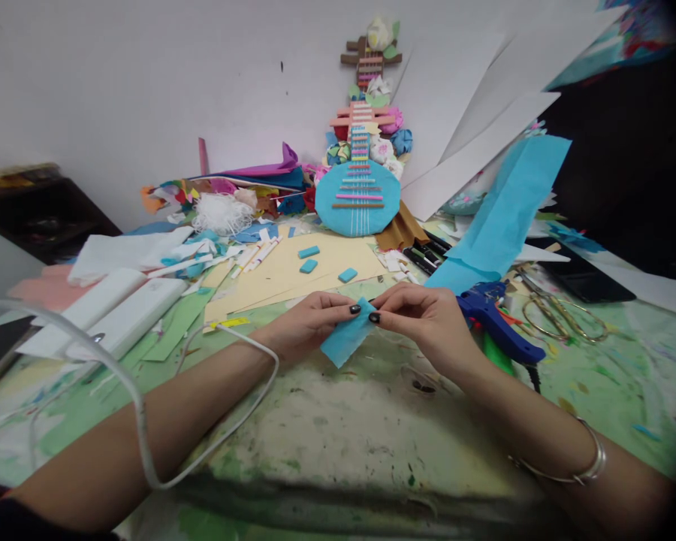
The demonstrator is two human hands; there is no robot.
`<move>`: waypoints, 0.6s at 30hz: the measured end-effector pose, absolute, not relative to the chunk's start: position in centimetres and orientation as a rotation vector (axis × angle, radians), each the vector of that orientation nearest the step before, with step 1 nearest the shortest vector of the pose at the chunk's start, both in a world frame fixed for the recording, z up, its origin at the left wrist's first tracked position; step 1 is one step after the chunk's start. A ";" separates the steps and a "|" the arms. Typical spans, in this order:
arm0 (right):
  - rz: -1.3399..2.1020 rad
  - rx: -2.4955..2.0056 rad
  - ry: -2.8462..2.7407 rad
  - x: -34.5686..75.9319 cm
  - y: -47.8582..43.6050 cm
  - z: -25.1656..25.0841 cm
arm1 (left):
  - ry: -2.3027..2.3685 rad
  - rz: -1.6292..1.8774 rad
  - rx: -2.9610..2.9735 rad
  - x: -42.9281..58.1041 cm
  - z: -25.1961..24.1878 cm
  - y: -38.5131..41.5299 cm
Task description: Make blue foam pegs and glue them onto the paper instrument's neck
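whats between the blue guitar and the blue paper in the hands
In the head view, between the guitar and held paper lie a cream sheet with small blue pieces on it, then a strip of green table cover.

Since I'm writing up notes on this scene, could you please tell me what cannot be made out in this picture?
All in the head view:
- Blue paper piece: its back is turned away, and thumbs cover part of its upper end.
- Left hand: some fingertips are hidden behind the paper.
- White cable: cut off by the left edge.
- White pens: any print is too small to read.
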State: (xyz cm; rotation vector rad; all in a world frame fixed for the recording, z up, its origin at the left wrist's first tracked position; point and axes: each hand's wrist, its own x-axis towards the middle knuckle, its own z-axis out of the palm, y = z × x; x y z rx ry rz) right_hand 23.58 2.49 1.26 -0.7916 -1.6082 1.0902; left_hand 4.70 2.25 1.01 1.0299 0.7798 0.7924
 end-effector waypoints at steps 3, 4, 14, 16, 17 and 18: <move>1.141 -0.788 -1.593 23.6 2.5 1.3 | 0.782 0.799 1.044 4.6 0.9 2.3; 1.158 -0.789 -1.585 23.6 2.4 1.4 | 0.782 0.800 1.046 4.6 0.8 2.3; 1.279 -0.936 -1.570 23.3 2.3 1.4 | 0.856 0.933 1.052 4.9 0.7 2.4; 1.267 -0.996 -1.622 23.1 2.3 1.3 | 0.874 0.972 1.057 5.0 0.7 2.4; 1.262 -1.009 -1.642 23.0 2.3 1.2 | 0.883 0.982 1.057 5.1 0.7 2.4; 1.263 -1.008 -1.651 22.9 2.3 1.2 | 0.889 0.985 1.056 5.1 0.7 2.3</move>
